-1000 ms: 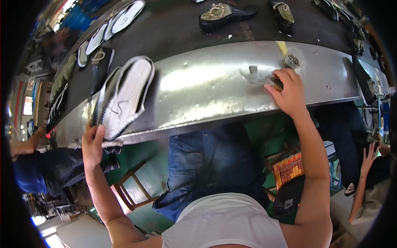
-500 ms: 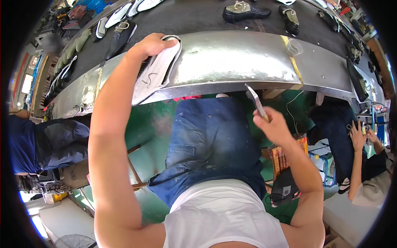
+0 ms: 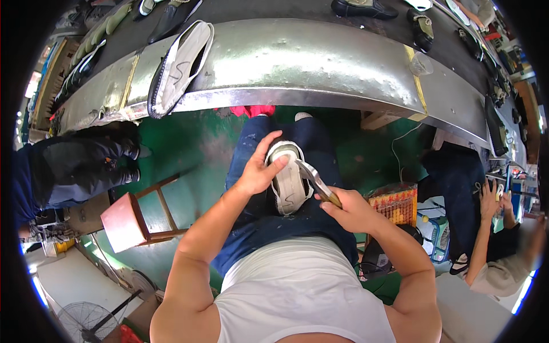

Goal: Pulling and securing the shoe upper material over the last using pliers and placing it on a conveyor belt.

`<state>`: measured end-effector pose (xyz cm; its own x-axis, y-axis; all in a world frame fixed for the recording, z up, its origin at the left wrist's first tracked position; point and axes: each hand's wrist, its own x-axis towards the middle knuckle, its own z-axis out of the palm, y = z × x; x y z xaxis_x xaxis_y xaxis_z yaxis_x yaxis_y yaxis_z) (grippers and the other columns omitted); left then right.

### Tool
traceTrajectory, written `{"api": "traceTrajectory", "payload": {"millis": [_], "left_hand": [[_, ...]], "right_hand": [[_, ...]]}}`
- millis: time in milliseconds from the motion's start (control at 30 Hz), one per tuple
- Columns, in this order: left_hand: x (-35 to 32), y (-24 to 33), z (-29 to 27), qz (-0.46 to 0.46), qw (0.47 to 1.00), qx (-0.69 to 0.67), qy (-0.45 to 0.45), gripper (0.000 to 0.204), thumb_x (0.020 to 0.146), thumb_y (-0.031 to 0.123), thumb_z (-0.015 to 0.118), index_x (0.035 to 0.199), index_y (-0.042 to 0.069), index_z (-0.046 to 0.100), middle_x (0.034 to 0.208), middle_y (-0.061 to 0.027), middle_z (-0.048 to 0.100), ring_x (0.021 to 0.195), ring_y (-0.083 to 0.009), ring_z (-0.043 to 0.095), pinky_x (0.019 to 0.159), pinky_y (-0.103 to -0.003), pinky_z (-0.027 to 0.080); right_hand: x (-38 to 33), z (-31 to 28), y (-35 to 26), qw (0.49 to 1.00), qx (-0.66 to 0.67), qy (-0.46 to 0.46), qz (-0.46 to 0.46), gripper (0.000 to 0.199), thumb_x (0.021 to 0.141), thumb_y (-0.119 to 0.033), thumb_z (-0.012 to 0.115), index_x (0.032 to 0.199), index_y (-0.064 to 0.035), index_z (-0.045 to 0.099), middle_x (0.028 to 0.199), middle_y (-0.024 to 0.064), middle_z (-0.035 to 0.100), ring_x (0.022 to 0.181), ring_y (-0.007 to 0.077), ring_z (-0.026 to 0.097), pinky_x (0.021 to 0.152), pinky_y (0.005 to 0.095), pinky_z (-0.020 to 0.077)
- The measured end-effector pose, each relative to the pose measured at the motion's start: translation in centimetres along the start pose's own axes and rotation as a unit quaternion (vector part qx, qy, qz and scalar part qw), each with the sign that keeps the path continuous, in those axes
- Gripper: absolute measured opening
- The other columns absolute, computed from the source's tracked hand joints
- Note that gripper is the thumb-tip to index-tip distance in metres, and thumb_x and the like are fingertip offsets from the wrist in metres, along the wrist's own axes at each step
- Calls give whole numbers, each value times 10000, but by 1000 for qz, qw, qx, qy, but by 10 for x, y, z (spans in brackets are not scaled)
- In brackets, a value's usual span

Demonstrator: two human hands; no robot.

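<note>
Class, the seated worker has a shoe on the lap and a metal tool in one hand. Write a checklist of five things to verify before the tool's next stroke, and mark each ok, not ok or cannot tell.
1. Left hand grips the shoe on the lap: ok.
2. Right hand holds the tool by its handle: ok.
3. Tool tip meets the sole edge: ok.
4. Left fingers lie clear of the tip: not ok, they are close.
5. Tool edge sharp: cannot tell.
</note>
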<state>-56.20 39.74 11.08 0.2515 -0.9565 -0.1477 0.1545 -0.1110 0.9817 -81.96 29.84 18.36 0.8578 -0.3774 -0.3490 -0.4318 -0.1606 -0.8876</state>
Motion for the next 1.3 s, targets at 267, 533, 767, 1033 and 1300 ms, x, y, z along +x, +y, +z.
{"api": "traceTrajectory", "payload": {"millis": [267,533,767,1033,1300], "left_hand": [[0,20,-11,16,990,132,-47,520,1011,206,563,1483,105,368,1280,-52,546,1188,-162,490,1056,-318,371],[6,-2,-17,31,993,111,-3,417,985,179,612,1375,89,496,1269,-73,570,1155,-161,526,1022,-298,408],[12,-8,-23,34,998,52,-13,407,951,89,641,1343,80,533,1212,-39,581,1114,-133,534,987,-282,426],[19,-8,-9,-13,998,26,53,398,944,108,658,1326,77,550,1152,-36,621,1057,-114,566,936,-272,465],[2,-16,-9,33,987,126,90,659,935,138,666,1481,-15,332,1387,-171,514,1261,-239,510,1071,-343,406]], "right_hand": [[33,-4,0,966,229,-92,74,243,977,-156,575,1149,15,588,837,72,642,742,128,611,682,292,504],[55,-5,14,998,-30,-38,41,228,974,-190,579,1079,12,598,821,119,656,687,205,645,653,360,528],[55,27,39,970,-177,144,-80,253,943,-194,600,1054,32,585,976,233,661,884,431,640,770,483,518],[36,-14,-12,989,-147,19,9,285,942,-195,597,1095,43,561,928,249,648,879,444,633,757,506,502],[62,3,9,986,-63,149,-27,407,884,-314,719,1040,26,559,815,145,639,716,290,641,714,379,510]]}}
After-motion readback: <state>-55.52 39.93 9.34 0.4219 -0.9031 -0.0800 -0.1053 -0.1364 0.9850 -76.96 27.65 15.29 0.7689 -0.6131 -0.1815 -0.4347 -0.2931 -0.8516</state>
